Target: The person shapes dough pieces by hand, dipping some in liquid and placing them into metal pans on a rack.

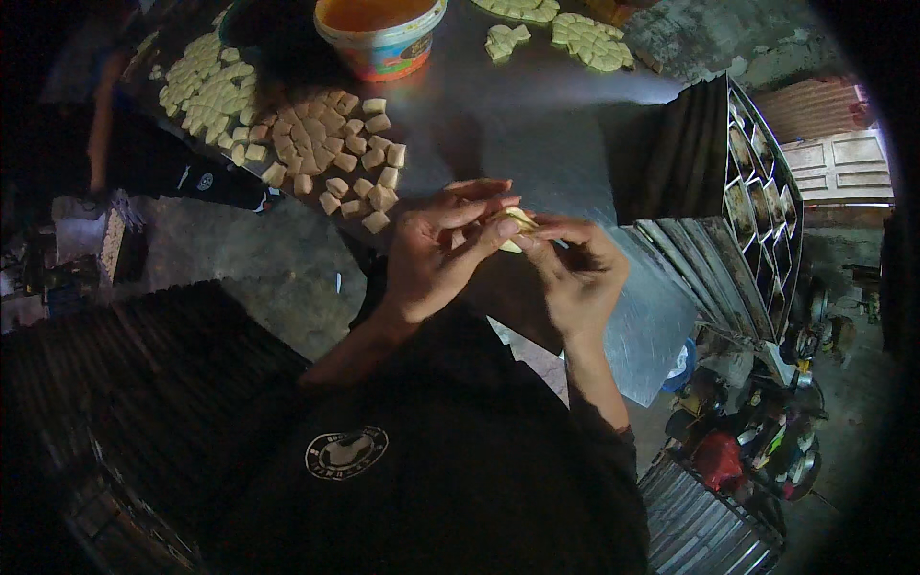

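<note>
A small piece of pale dough (517,218) is pinched between my two hands, above the near edge of the metal table (537,144). My left hand (443,247) grips its left side with the thumb and fingers. My right hand (583,273) closes on the right side, thumb to fingertips. Much of the dough is covered by my fingers. Left of my hands, many cut dough pieces (381,197) lie in a loose cluster on the table. Behind that is a flatter spread of cut dough (209,88).
A plastic bucket (383,59) with orange contents stands at the table's far side. More dough sheets (589,43) lie at the far right. Long metal moulds (704,268) are stacked at the right, with a cluttered pile (757,436) below. Another person's arm (103,125) shows at far left.
</note>
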Demonstrator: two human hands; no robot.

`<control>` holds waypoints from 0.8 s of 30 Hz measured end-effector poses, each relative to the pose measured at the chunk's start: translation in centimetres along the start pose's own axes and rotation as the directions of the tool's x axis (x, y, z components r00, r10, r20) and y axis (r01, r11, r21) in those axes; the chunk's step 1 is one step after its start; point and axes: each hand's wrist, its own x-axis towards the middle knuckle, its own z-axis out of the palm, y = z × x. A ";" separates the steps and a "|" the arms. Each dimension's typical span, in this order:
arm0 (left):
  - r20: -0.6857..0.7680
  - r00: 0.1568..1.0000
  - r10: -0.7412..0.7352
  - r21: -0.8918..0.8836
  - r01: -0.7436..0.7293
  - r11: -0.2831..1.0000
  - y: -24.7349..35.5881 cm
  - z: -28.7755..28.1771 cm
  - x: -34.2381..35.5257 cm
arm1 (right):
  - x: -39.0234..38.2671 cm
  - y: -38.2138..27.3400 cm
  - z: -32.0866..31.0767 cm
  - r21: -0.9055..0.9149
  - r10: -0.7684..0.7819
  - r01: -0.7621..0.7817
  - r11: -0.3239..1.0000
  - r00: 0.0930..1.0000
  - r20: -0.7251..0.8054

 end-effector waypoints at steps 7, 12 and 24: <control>0.013 0.974 -0.226 -0.080 0.226 0.971 0.0 1.8 -0.8 | -1.1 -1.8 -1.6 -0.481 -0.493 0.549 0.684 0.833 0.250; 0.001 0.991 -0.137 -0.050 0.137 0.989 -0.1 2.7 -1.3 | -1.2 -2.2 -3.0 -0.459 -0.576 0.636 0.620 0.766 0.284; 0.073 0.984 0.161 0.272 -0.175 0.946 2.3 1.6 0.2 | 1.8 -2.9 -2.9 -0.275 -0.506 0.591 0.759 0.800 0.322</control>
